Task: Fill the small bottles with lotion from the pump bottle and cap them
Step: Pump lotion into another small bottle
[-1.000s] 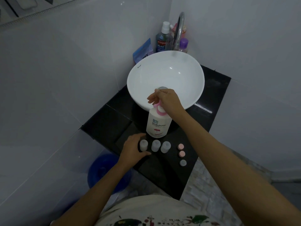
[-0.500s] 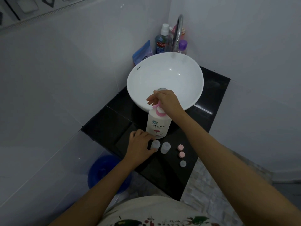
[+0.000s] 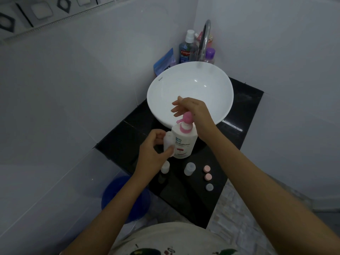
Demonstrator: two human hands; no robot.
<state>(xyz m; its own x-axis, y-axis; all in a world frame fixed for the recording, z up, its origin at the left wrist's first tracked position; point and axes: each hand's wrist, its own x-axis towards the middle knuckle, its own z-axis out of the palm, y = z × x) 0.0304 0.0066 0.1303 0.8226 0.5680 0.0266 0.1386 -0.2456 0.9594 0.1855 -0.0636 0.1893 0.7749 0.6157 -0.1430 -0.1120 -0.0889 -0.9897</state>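
Note:
A white pump bottle (image 3: 184, 142) with a pink pump head (image 3: 187, 117) stands on the black counter (image 3: 237, 129) in front of the basin. My right hand (image 3: 195, 111) rests over the pump head, fingers spread. My left hand (image 3: 154, 153) holds a small translucent bottle (image 3: 168, 141) lifted beside the pump bottle, below the spout. Two more small bottles (image 3: 165, 167) (image 3: 189, 168) stand on the counter. To their right lie two pink caps (image 3: 207, 168) (image 3: 208, 176) and a grey cap (image 3: 209, 187).
A white basin (image 3: 191, 89) sits behind the pump bottle, with a tap (image 3: 205, 39) and toiletry bottles (image 3: 187, 46) in the corner. A blue bucket (image 3: 117, 192) stands on the floor left of the counter. White walls close in on both sides.
My left hand picked one small bottle out of the row and raised it beside the pump bottle. My right hand has stayed on the pump head.

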